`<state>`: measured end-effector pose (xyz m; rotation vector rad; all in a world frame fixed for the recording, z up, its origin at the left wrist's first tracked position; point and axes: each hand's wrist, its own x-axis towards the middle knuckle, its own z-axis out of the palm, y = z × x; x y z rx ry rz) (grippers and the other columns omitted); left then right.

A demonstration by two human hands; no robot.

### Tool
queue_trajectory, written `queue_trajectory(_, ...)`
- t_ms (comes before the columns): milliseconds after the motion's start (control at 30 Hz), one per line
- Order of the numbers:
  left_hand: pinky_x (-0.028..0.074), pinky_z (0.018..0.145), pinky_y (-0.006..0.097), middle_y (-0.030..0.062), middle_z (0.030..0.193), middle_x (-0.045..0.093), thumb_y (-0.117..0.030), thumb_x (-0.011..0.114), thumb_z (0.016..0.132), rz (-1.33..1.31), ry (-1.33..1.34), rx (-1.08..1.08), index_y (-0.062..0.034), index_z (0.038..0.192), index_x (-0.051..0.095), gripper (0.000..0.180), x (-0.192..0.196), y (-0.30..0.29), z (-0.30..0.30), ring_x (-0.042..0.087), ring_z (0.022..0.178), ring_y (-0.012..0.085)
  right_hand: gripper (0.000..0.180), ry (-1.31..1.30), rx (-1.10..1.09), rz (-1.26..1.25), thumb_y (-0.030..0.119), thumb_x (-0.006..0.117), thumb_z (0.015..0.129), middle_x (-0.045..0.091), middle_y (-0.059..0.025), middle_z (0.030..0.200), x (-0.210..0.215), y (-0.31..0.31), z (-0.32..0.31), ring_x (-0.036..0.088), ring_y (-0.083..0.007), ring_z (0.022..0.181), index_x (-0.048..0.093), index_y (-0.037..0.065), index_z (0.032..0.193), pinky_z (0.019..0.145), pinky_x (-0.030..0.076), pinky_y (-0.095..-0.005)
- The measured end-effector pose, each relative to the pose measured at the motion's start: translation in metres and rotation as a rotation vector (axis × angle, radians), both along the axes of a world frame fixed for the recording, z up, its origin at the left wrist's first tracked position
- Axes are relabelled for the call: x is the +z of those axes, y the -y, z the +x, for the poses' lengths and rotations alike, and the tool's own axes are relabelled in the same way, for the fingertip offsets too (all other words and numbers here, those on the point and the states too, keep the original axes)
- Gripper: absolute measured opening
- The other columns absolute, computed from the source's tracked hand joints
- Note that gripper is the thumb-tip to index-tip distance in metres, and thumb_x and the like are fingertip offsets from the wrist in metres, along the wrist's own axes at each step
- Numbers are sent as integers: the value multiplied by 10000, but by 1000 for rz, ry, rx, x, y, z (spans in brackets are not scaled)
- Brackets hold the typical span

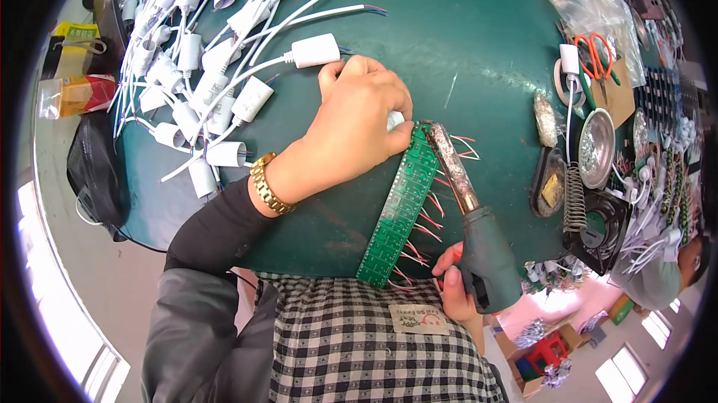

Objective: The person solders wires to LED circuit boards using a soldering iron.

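Dark green round worktable [464,44], long green circuit-board strip [400,212] lying flat, likely light, thin, brittle, best gripped by bare edges; left hand [359,130] pressed closed on its top end, right hand [458,283] clamped around grey-handled soldering iron [479,242].

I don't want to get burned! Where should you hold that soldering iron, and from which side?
Probably by the thick dark grip at the near end of the soldering iron, coming from the person's side, as the right hand does. The metal shaft points away towards the green circuit board strip, so the fingers stay far from the tip.
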<state>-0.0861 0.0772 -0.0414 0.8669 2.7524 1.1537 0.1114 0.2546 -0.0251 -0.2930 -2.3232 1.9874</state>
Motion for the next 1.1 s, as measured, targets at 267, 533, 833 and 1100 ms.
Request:
queue_trajectory(267,305,940,399,-32,863,647,-74,707,661,-3,-30,-10,-84,708,636,86,-1,0,-1,531,975,201,55,40,82,230,21,606,730,620,-71,696,4,-7,1,604,-200,573,617,48,777,558,497,-294)
queue_trajectory(533,311,939,395,-25,874,642,-76,706,663,-1,-52,-9,-80,710,632,88,-5,1,0,527,979,206,60,100,36,291,43,612,743,628,-71,721,7,-2,2,619,-198,610,633,38,799,579,493,-293)
queue_trajectory(833,315,933,406,-28,885,643,-82,705,671,4,-58,-26,-80,714,636,81,-7,2,-1,521,989,215,345,29,68,149,148,570,868,557,-114,783,14,-3,2,571,-200,649,433,-25,1134,602,488,-301)
queue_trajectory(1100,316,938,403,-23,885,647,-83,704,672,3,-51,-33,-78,709,641,73,-6,1,-2,524,984,214,443,-60,39,43,184,598,866,559,-121,797,12,-3,1,572,-206,640,414,-46,1197,589,509,-324)
